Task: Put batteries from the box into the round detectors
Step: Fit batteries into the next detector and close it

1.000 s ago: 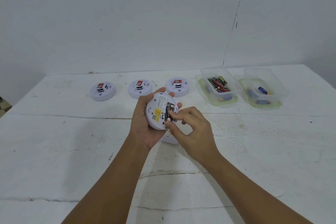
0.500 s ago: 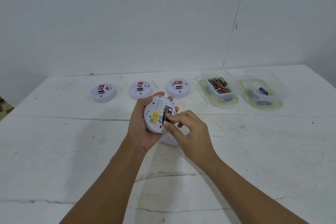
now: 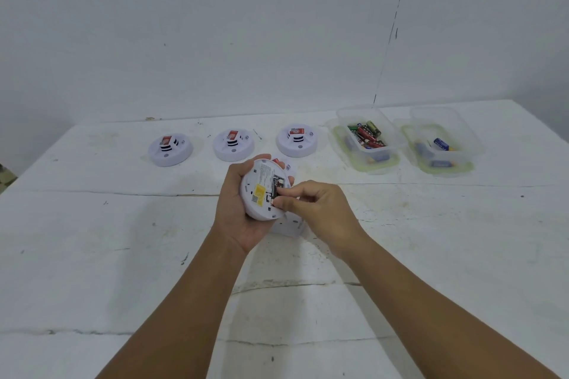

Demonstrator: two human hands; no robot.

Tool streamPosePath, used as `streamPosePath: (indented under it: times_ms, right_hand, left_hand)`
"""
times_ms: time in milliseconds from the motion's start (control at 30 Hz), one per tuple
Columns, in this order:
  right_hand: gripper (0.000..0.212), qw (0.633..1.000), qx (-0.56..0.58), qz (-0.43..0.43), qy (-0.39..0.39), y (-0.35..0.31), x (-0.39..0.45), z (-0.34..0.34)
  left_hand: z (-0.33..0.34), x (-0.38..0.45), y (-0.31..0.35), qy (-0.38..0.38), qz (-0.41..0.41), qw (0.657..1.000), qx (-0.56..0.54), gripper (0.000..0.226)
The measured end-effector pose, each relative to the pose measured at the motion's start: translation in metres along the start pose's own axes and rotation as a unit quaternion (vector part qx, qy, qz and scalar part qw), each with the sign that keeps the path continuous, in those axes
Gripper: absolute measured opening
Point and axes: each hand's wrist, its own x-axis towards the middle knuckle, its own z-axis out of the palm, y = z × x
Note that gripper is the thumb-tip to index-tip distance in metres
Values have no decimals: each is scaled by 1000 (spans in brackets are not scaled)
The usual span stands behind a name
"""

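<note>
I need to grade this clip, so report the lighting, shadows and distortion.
Head view: soft, even light, no glare; only faint shadows under the hands on the table; wide-angle bending curves the table's far edge; the held detector and battery box look slightly soft, labels unreadable.

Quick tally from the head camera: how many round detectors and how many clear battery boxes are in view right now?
Round detectors: 5: three in the back row, one held in the left hand, one partly hidden behind it.
Clear battery boxes: 2.
Total: 7.
</note>
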Motion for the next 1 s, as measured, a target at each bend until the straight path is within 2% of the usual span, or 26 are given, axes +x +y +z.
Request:
streamPosePath:
  times_ms: [133, 267, 333, 367, 467, 633, 700, 733, 900, 1000]
  right_hand:
    - [19, 999, 35, 18, -20, -2, 1, 0]
    - [17, 998, -19, 15, -57, -9, 0, -1]
    - [15, 998, -55, 3, -41, -11, 1, -4]
    - [15, 993, -113, -16, -19, -9, 3, -7]
    - [16, 938, -342, -62, 18, -4, 13, -16]
    - [58, 836, -541, -20, -90, 1, 13, -5]
    - [64, 797, -594, -16, -103, 5, 11, 2]
    - [65, 789, -606, -16, -105, 7, 10, 4]
    - [66, 796, -595, -15, -108, 7, 11, 4]
    - [68, 789, -605, -55, -95, 4, 11, -3]
  left_hand:
    - [0, -3, 2, 0, -1, 999, 43, 27]
    - [-7, -7, 13, -1, -4, 995, 100, 31]
    - [-11, -10, 20, 4, 0, 994, 106, 33]
    - [-13, -11, 24, 12, 6, 995, 100, 34]
    - [-22, -16, 34, 43, 26, 996, 75, 37]
    - [-33, -24, 39, 67, 36, 996, 44, 36]
    - [-35, -25, 38, 66, 39, 996, 42, 36]
    - [-36, -26, 38, 65, 40, 996, 43, 37]
    - [-38, -28, 41, 75, 40, 996, 39, 40]
    - [-37, -28, 42, 63, 35, 997, 25, 37]
